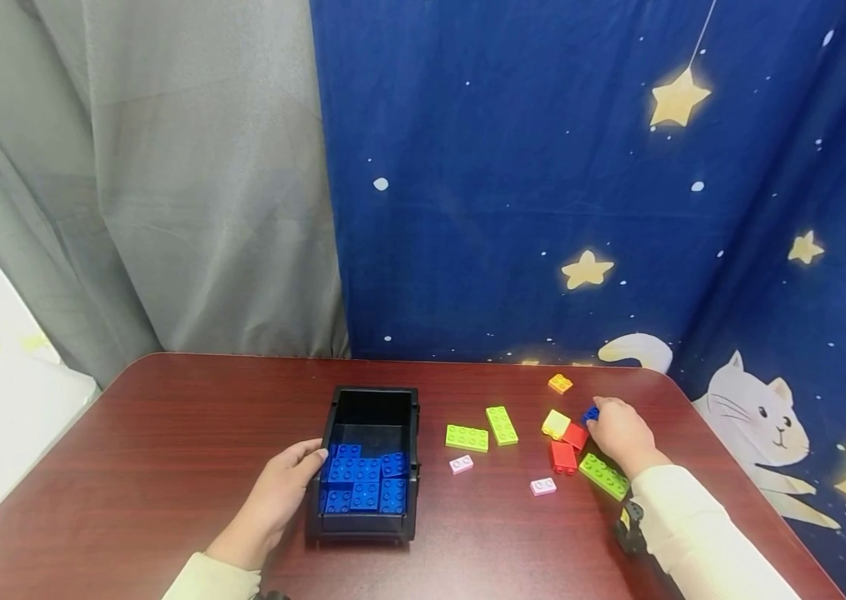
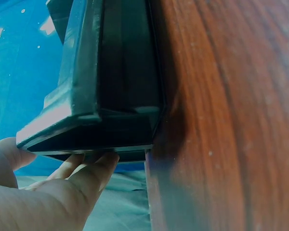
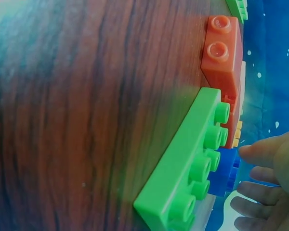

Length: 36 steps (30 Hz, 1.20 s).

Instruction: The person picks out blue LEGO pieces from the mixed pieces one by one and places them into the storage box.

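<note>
My left hand (image 1: pixel 283 492) grips the left side wall of a black plastic bin (image 1: pixel 366 527), thumb at the rim and fingers against the outside. Inside the bin, blue toy bricks (image 1: pixel 366 479) cover the near part of the floor. At the right, my right hand (image 1: pixel 621 432) reaches over a blue brick (image 3: pixel 225 171) on the table, partly hiding it in the head view. Its thumb and loosely bent fingers (image 3: pixel 255 192) are close beside that brick; contact is unclear. A lime green brick (image 3: pixel 178 163) and red bricks (image 3: pixel 222 55) lie close by.
On the dark red wooden table (image 1: pixel 190 467) lie two other lime green bricks (image 1: pixel 467 438), pink bricks (image 1: pixel 461 464), a yellow brick (image 1: pixel 555 425) and an orange brick (image 1: pixel 561 383). Grey and blue curtains (image 1: pixel 468 208) hang behind the table's far edge.
</note>
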### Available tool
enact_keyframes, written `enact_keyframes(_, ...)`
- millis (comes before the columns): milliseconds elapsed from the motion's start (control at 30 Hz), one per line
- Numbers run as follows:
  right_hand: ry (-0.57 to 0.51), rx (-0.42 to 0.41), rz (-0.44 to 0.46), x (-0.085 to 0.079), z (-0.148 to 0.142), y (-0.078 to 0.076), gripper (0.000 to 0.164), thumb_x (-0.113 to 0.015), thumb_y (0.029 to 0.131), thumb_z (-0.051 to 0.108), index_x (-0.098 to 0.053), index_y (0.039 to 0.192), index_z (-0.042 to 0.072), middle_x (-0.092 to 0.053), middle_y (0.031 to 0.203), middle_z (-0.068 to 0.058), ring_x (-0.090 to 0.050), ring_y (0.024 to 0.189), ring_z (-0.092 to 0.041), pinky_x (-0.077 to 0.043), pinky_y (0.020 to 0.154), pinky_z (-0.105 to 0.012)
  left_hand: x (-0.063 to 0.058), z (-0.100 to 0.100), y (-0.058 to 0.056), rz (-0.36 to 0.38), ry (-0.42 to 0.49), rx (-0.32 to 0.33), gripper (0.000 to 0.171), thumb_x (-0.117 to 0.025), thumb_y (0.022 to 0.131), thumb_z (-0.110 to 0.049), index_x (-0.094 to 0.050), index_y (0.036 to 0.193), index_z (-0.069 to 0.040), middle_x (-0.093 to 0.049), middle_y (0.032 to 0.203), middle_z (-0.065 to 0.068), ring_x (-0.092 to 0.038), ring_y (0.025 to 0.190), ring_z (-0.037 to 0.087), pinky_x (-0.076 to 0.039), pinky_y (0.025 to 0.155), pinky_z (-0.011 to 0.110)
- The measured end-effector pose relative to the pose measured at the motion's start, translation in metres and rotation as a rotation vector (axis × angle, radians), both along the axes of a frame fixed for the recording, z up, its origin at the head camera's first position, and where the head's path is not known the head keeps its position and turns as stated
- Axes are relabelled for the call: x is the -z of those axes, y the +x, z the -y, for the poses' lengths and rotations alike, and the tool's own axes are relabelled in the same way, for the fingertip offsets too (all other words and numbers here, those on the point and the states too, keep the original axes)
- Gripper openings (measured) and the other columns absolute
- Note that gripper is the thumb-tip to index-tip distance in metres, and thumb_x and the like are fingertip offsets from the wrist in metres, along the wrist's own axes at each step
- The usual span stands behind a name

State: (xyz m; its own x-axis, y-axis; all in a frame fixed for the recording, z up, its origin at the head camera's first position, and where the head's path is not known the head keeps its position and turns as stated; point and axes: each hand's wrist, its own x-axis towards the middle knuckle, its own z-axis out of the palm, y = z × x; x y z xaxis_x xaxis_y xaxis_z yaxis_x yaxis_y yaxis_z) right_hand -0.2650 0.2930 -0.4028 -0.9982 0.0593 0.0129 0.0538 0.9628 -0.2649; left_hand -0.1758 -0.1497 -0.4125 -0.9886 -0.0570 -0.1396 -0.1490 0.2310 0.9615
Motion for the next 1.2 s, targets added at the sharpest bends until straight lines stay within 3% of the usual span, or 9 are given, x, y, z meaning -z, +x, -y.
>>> enact_keyframes(467, 0.024, 0.012, 0.03, 0.0, -0.001, -0.002, 0.048, -0.063, 0.089, 0.009, -0.049, 0.128, -0.014, -0.056, 0.12, -0.035, -0.056, 0.105, -0.047, -0.045, 0.092, -0.062, 0.0, 0.0, 0.0, -0.004, 0.006, -0.004, 0.042, -0.046, 0.101, -0.016, -0.048, 0.134, 0.01, -0.057, 0.128, 0.025, -0.052, 0.118, 0.032, -0.039, 0.104, 0.055)
enact_keyframes(733, 0.008, 0.04, 0.054, 0.0, 0.0, -0.003, 0.048, -0.061, 0.09, 0.008, -0.048, 0.129, -0.015, -0.054, 0.122, -0.035, -0.054, 0.107, -0.048, -0.044, 0.093, -0.062, 0.0, 0.0, 0.0, -0.003, 0.006, -0.008, 0.042, -0.046, 0.1, -0.016, -0.048, 0.133, 0.01, -0.058, 0.125, 0.024, -0.053, 0.116, 0.03, -0.04, 0.103, 0.053)
enact_keyframes(1000, 0.021, 0.04, 0.051, 0.004, -0.005, -0.009, 0.033, -0.06, 0.089, 0.008, -0.058, 0.116, -0.011, -0.062, 0.104, -0.029, -0.057, 0.086, -0.037, -0.049, 0.087, -0.06, 0.001, 0.0, 0.0, -0.011, 0.003, -0.008, 0.041, -0.046, 0.101, -0.016, -0.049, 0.133, 0.009, -0.059, 0.125, 0.023, -0.054, 0.115, 0.029, -0.041, 0.103, 0.052)
enact_keyframes(1200, 0.018, 0.042, 0.06, 0.007, -0.006, -0.012, 0.039, -0.06, 0.089, 0.007, -0.054, 0.122, -0.013, -0.06, 0.111, -0.031, -0.058, 0.091, -0.039, -0.047, 0.09, -0.061, 0.001, -0.001, 0.0, -0.016, 0.0, -0.013, 0.041, -0.047, 0.1, -0.016, -0.049, 0.133, 0.01, -0.059, 0.125, 0.023, -0.054, 0.115, 0.028, -0.043, 0.102, 0.05)
